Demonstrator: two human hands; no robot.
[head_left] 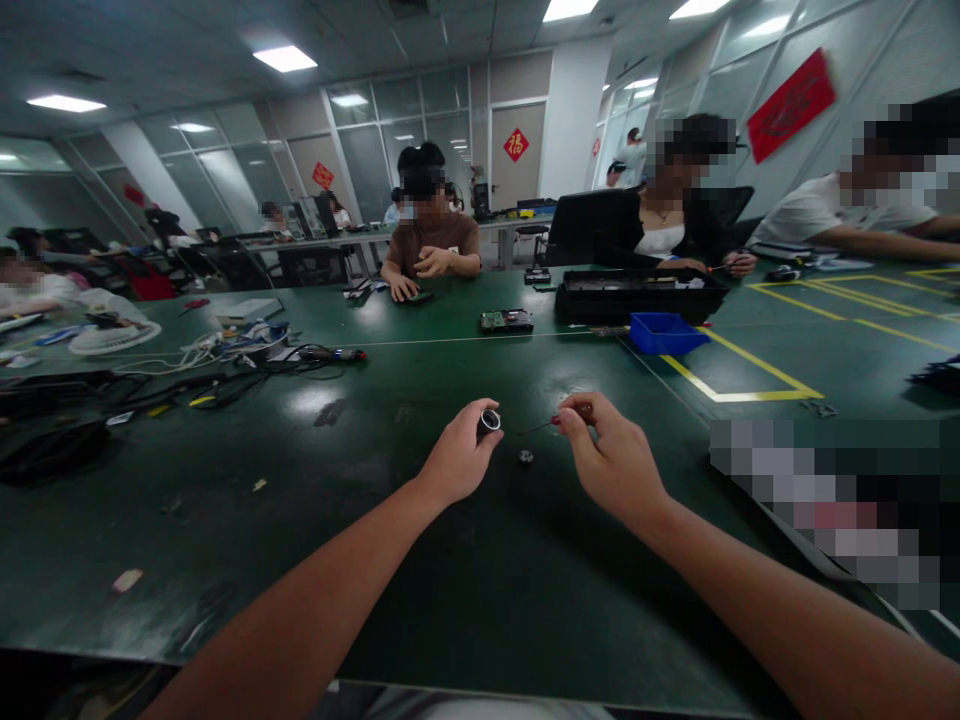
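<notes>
My left hand (461, 452) is closed around a small round black part with a silver ring (490, 421), its open end facing up and to the right. In my right hand (607, 450) a thin screwdriver (538, 427) with a red handle is pinched between thumb and fingers. Its shaft points left toward the ringed part, and the tip stays apart from it. Between the two hands, a small dark round piece (526, 457) lies on the green table (450, 600).
Cables and a white fan-like item (112, 325) crowd the left side. Ahead lie a circuit board (506, 320), a long black tray (641, 297) and a blue bin (667, 333). Co-workers sit across the table, one handling a dark object. Yellow tape (750, 397) marks the right.
</notes>
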